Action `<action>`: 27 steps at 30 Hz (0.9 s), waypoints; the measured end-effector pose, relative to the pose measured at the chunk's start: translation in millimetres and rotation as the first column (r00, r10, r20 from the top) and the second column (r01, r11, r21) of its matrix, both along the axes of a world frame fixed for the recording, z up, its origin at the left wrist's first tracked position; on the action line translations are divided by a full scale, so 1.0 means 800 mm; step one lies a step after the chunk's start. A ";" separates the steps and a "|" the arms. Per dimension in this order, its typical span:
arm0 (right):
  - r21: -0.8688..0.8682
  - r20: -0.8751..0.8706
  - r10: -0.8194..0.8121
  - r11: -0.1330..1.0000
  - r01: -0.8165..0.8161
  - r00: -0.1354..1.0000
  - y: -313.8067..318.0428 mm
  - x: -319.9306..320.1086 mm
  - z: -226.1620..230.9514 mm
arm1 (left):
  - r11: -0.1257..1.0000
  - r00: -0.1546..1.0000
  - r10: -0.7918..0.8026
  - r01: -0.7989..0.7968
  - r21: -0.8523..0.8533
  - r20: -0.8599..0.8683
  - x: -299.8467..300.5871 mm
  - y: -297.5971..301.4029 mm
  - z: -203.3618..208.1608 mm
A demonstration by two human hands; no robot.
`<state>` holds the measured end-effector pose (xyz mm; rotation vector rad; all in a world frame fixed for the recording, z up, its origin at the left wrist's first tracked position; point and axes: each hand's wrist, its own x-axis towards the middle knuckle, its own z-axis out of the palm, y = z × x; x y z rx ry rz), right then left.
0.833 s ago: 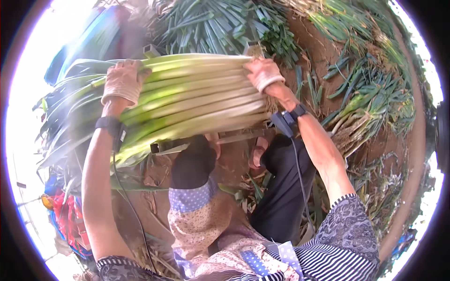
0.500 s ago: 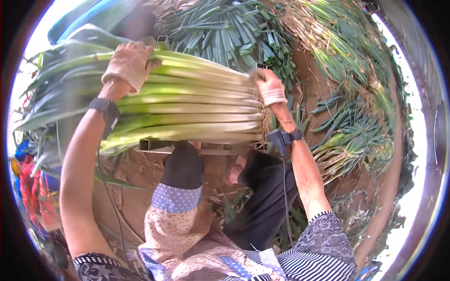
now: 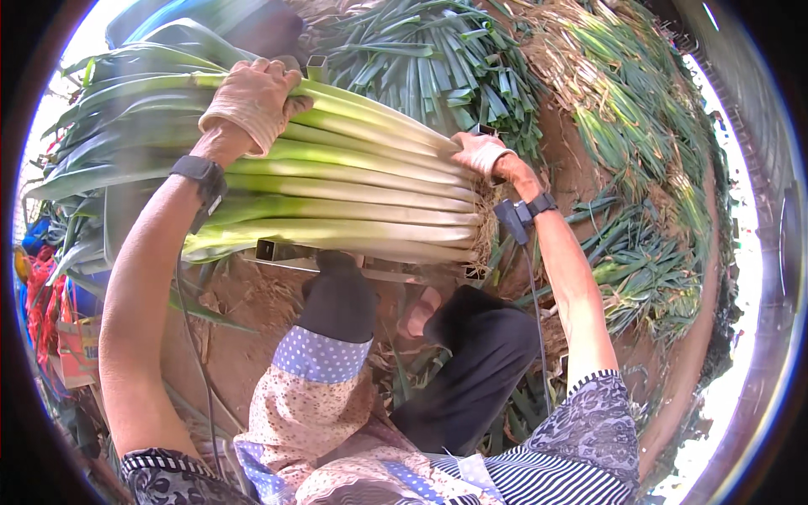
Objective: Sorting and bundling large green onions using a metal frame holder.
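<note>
A wide layer of leeks (image 3: 353, 189) lies side by side in front of me, green leaves to the left and white root ends to the right. My left hand (image 3: 252, 101), in a pale glove, is closed over the far-side stalks where green turns to white. At the far corner of the root end, my gloved right hand (image 3: 482, 154) grips the white shanks, its fingertips partly hidden. Under the leeks is a metal frame (image 3: 266, 250) of square tube, mostly covered, with tube ends showing at its corners.
Beyond the frame lies a heap of leeks with cut leaf ends (image 3: 421, 67). More loose leeks (image 3: 623, 109) are piled along the right, with another bunch (image 3: 644, 269) nearer. Red plastic strips (image 3: 44, 290) hang at far left. My legs are close below the frame; cables run from both wrists.
The view has shifted slightly. Both hands keep to the far side of the leeks, and my right hand's wrist has turned a little at the root end.
</note>
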<state>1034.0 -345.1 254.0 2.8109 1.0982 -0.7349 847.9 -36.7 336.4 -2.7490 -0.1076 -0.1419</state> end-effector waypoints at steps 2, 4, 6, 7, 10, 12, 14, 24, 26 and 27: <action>-0.043 -0.016 -0.018 0.999 0.017 1.000 0.006 -0.004 0.001 | 1.000 1.000 0.002 -0.002 -0.017 -0.009 0.000 0.001 -0.002; -0.007 -0.044 -0.021 1.000 0.021 0.999 0.004 0.011 -0.003 | 1.000 1.000 -0.023 0.023 -0.017 0.019 0.002 0.002 -0.002; 0.000 -0.125 -0.061 0.998 0.061 0.990 0.003 0.018 -0.004 | 0.999 0.999 -0.030 0.031 -0.018 0.039 0.002 0.001 -0.006; 0.007 -0.168 -0.075 0.997 0.078 0.983 0.003 0.018 -0.001 | 0.999 0.998 -0.031 0.032 -0.019 0.046 0.002 0.001 -0.008; 0.034 -0.247 -0.102 0.993 0.114 0.964 0.002 0.021 -0.005 | 0.999 1.000 -0.024 0.024 -0.023 0.020 0.000 0.005 -0.007; 0.036 -0.279 -0.093 0.994 0.107 0.956 0.006 0.020 0.001 | 0.999 1.000 -0.014 0.014 -0.050 0.011 0.001 0.004 -0.006; 0.052 -0.258 -0.073 0.995 0.089 0.963 0.006 0.021 -0.001 | 0.998 1.000 0.005 -0.006 -0.066 -0.013 0.000 0.004 -0.003; 0.111 -0.305 -0.063 0.989 0.102 0.950 0.002 0.030 -0.003 | 0.999 1.000 -0.018 0.019 -0.035 0.020 0.004 0.006 -0.012; 0.066 -0.305 -0.020 0.997 0.042 0.952 0.011 0.027 0.003 | 1.000 0.999 -0.020 0.021 -0.024 0.034 0.002 0.010 -0.016; 0.083 -0.292 -0.020 0.995 0.047 0.956 0.008 0.026 0.003 | 0.999 0.999 -0.016 0.017 -0.028 0.034 0.003 0.010 -0.016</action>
